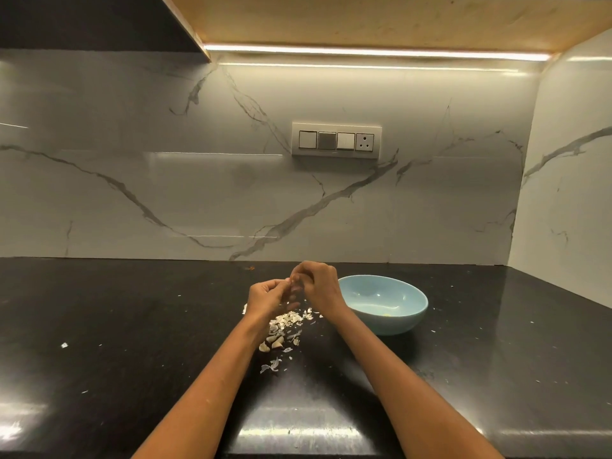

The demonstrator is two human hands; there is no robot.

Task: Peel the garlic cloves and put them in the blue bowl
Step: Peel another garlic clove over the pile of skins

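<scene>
Both hands are up over the black countertop (132, 326), fingers curled and meeting. The left hand (266, 298) and the right hand (318, 283) pinch something small between their fingertips, likely a garlic clove (295, 286), though it is too small and blurred to be sure. Below them lies a heap of papery garlic skins (286, 321) with a few unpeeled cloves (275, 342) at its near edge. The blue bowl (385, 304) sits just right of the right wrist, a yellowish speck at its bottom. Behind stands a veined marble backsplash (165, 193) with a switch panel (336, 140), lit by a strip light (374, 53) under the wooden cabinet. The forearms run out of view at the bottom.
</scene>
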